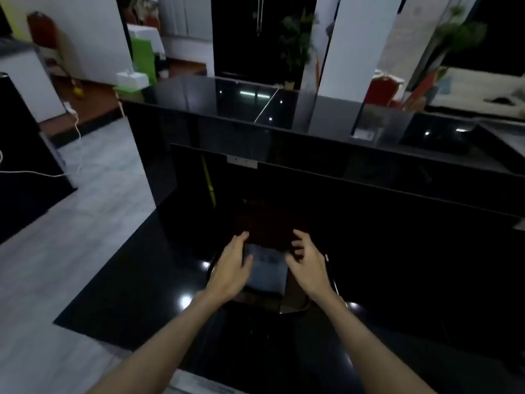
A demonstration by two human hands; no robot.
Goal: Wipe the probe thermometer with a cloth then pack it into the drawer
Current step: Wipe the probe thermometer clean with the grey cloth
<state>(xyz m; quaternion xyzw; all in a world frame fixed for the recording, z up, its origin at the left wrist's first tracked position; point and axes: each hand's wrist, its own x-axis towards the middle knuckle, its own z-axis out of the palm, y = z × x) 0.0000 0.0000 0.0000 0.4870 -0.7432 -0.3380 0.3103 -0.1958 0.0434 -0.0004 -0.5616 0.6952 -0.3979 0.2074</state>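
A folded grey cloth (267, 270) lies on a dark brown tray (298, 308) on the glossy black table (142, 280). My left hand (233, 268) rests over the cloth's left edge, thumb on top and fingers spread past its far corner. At the cloth's right edge my right hand (306, 263) hovers with its fingers apart and curled, holding nothing. A thin dark rod with a pale tip (331, 273), possibly the probe thermometer, lies just right of my right hand on the tray. The scene is dim and blurred. I see no drawer.
A raised black glass counter (255, 109) runs across behind the table. A thin yellow strip (208, 180) shows in the dark panel ahead. Grey floor (71, 223) with a white cable (76, 129) lies to the left. Red chairs and plants stand further back.
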